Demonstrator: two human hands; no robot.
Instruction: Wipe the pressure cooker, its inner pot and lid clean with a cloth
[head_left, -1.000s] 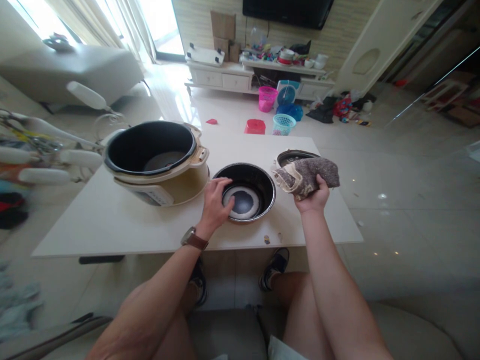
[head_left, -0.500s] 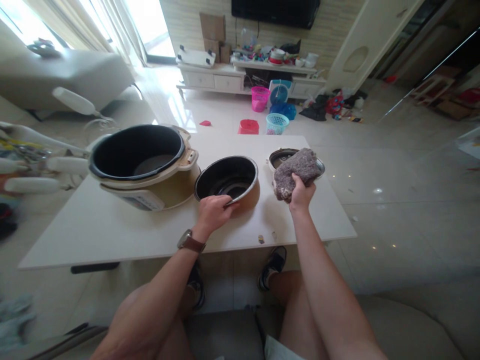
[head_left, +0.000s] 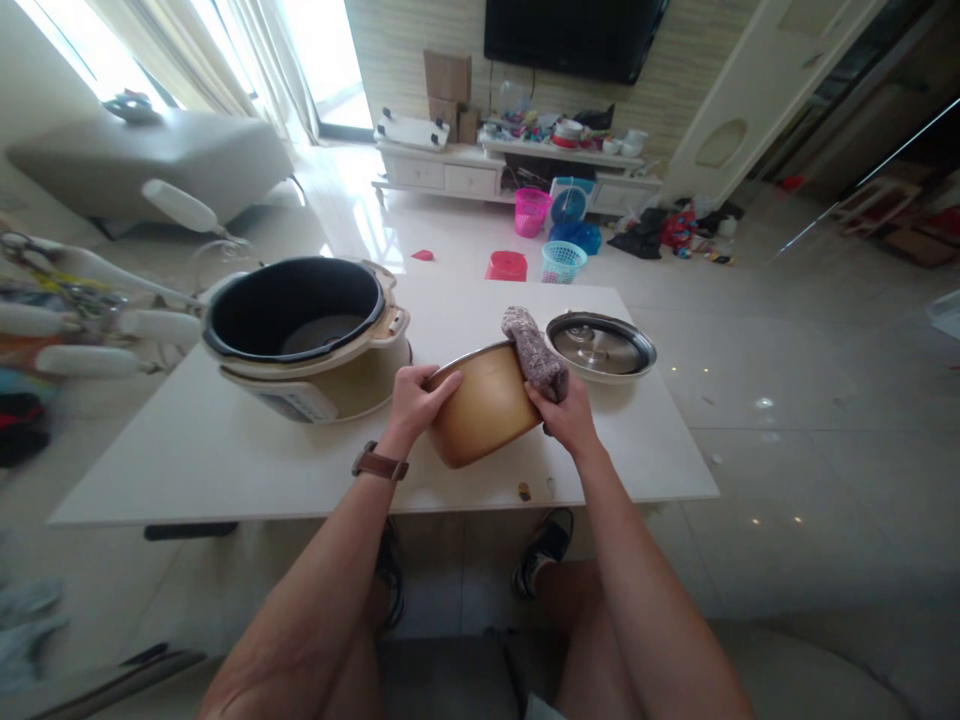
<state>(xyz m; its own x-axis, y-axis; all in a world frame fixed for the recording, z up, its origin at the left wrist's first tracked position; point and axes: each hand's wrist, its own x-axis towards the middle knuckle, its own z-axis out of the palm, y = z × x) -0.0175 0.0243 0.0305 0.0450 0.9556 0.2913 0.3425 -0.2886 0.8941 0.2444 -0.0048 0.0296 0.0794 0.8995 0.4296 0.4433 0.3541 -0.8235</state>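
Observation:
A gold-brown inner pot [head_left: 484,405] is tilted so that its outer wall faces me and its opening points away. My left hand [head_left: 416,405] grips its rim on the left side, thumb on the outside. In my right hand [head_left: 566,410] is a grey-brown cloth [head_left: 536,350], pressed against the right side of the pot. The pot's inside is hidden from view. To the left stands the electric pressure cooker [head_left: 300,340], its dark cavity open to the top. A round metal lid [head_left: 600,350] lies on the table at the right, its inner face up.
The white table [head_left: 247,475] holds all of these, with small scraps [head_left: 524,491] near its front edge. Beyond it on the floor are a red stool [head_left: 507,265], a light blue basket [head_left: 562,260] and a pink basket [head_left: 532,212]. A white-bladed object [head_left: 180,205] stands at the left.
The pot has been lifted and tipped, its outer wall now towards me. My right hand has brought the cloth left from above the lid to the pot. The lid is now uncovered.

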